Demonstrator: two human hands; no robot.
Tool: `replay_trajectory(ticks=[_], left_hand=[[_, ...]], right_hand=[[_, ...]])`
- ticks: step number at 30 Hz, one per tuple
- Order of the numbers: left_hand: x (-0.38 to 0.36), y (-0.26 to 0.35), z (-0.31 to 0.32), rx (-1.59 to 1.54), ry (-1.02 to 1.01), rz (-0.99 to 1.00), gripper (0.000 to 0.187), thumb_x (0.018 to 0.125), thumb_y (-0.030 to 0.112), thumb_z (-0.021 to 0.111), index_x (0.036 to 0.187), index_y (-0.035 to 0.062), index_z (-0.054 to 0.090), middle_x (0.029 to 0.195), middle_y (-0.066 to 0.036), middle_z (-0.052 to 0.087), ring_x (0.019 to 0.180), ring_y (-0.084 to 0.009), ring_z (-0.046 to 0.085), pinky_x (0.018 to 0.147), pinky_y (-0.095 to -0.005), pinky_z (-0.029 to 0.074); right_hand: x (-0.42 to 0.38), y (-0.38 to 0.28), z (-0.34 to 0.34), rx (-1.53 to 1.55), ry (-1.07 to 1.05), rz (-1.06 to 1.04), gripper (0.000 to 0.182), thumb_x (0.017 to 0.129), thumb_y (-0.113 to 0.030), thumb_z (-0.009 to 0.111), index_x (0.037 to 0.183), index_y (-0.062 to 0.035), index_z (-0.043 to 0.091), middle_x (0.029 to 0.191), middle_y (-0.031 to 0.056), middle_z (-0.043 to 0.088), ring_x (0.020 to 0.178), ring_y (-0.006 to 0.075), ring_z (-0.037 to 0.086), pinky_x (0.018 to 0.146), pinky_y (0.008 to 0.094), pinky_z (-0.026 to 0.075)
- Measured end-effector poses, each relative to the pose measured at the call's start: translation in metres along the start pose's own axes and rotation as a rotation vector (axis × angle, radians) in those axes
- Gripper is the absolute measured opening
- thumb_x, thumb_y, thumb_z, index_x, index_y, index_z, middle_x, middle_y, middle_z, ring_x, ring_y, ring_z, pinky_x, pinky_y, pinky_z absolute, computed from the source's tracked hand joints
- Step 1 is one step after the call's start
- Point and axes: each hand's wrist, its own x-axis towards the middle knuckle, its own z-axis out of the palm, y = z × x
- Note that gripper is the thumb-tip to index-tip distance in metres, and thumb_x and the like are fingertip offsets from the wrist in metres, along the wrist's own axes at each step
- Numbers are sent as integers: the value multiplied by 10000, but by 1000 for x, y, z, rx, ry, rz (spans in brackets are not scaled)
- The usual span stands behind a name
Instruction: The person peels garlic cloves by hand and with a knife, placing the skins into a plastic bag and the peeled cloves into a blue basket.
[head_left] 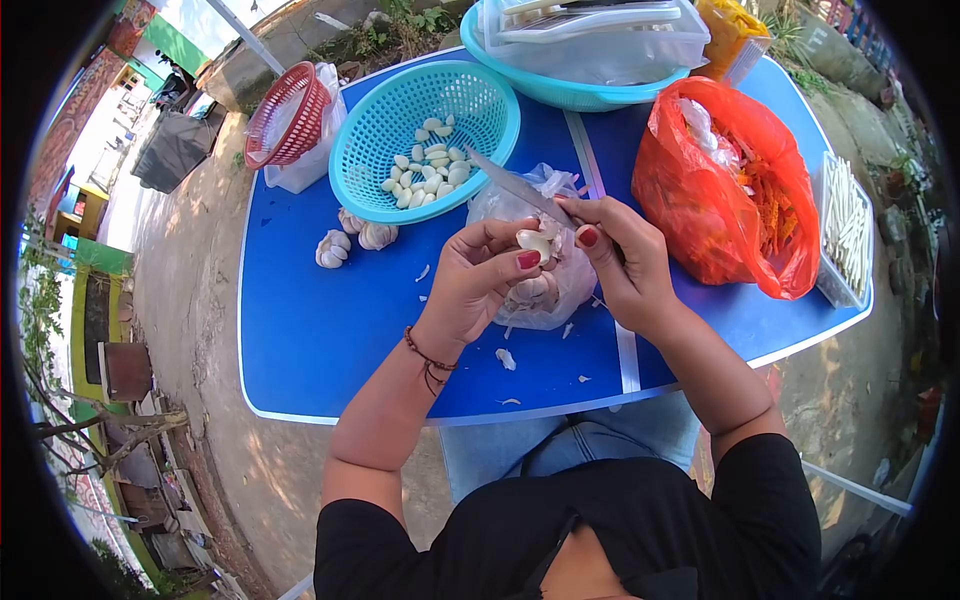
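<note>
Between its thumb and fingers my left hand (485,270) pinches a pale garlic clove (534,244). My right hand (625,260) is closed round the handle of a knife (520,188), whose blade points up and left over a clear plastic bag (575,290). Garlic bulbs lie in that bag, beneath both hands. Several peeled cloves (432,172) rest in a turquoise basket (350,150) behind my left hand. Whole garlic bulbs (332,249) sit on the blue table (400,350), in front of the basket. Bits of skin (506,358) are scattered near the bag.
A red plastic bag (690,190) with orange-red contents stands at the right, beside a box of white sticks (847,235). At the back are a turquoise basin (570,95) holding plastic containers and a yellow packet (730,38). A red basket (290,118) sits at the back left.
</note>
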Motion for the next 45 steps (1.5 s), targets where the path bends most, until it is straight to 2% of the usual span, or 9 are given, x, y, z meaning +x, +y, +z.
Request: replay_trajectory(ticks=[5, 11, 15, 21, 27, 34, 39, 42, 45], left_hand=[[-1, 0, 2, -21, 5, 7, 330, 804, -25, 687, 1121, -16, 600, 1034, -157, 661, 957, -230, 669, 853, -332, 559], [0, 0, -1, 3, 42, 59, 344, 809, -3, 694, 1135, -13, 584, 1029, -139, 664, 951, -213, 671, 830, -297, 560], [-1, 4, 4, 56, 58, 37, 345, 806, -1, 697, 1129, -13, 575, 1019, -141, 665, 934, -205, 675, 808, -287, 568], [0, -1, -4, 1, -30, -5, 320, 804, -5, 693, 1104, -14, 579, 1009, -148, 664, 909, -204, 683, 758, -268, 582], [-1, 1, -1, 29, -100, -25, 281, 817, 4, 677, 1085, 0, 593, 1021, -153, 657, 928, -227, 680, 787, -280, 579], [1, 4, 2, -21, -2, 43, 355, 822, 14, 686, 1151, -13, 557, 1082, -155, 636, 1010, -240, 651, 876, -321, 554], [0, 3, 9, -17, 105, 139, 375, 813, -18, 685, 1163, -17, 550, 1144, -150, 609, 1036, -232, 638, 888, -331, 550], [1, 0, -1, 49, 3, 136, 372, 845, -30, 631, 1186, 7, 488, 1177, -130, 584, 1113, -227, 598, 954, -319, 524], [1, -2, -1, -4, 49, 143, 383, 787, -55, 690, 1144, -16, 557, 1164, -149, 602, 1034, -227, 636, 879, -335, 557]], right_hand=[[2, 6, -6, 61, 2, 45, 251, 954, -136, 522, 1136, 23, 590, 875, 140, 631, 771, 209, 628, 683, 304, 488], [-2, -13, -6, 180, -186, 123, 322, 954, -223, 535, 1201, -16, 543, 795, 116, 585, 680, 173, 576, 626, 276, 461], [-1, 4, 2, 41, -106, -95, 278, 896, -73, 566, 1170, -25, 569, 891, 136, 621, 749, 237, 631, 663, 309, 497], [1, -5, -1, 0, -78, -38, 273, 847, 24, 567, 1116, -7, 607, 932, 142, 632, 800, 271, 641, 699, 320, 505], [1, 7, -2, 68, 53, 76, 216, 918, -47, 550, 1118, 13, 605, 980, 149, 653, 851, 228, 644, 742, 305, 498], [-1, 0, -3, 35, -73, 162, 233, 941, -149, 558, 1089, 31, 559, 903, 156, 631, 794, 214, 627, 714, 310, 495], [-7, 3, 6, 86, -48, 27, 291, 935, -184, 567, 1146, 5, 502, 856, 153, 598, 738, 214, 611, 677, 304, 494], [-8, -1, 4, 68, -117, 22, 308, 924, -188, 576, 1164, -6, 509, 878, 152, 599, 723, 228, 617, 658, 305, 494], [-6, 1, 8, 1, -91, -93, 336, 901, -178, 596, 1192, -23, 532, 901, 136, 609, 679, 236, 616, 620, 313, 490]])
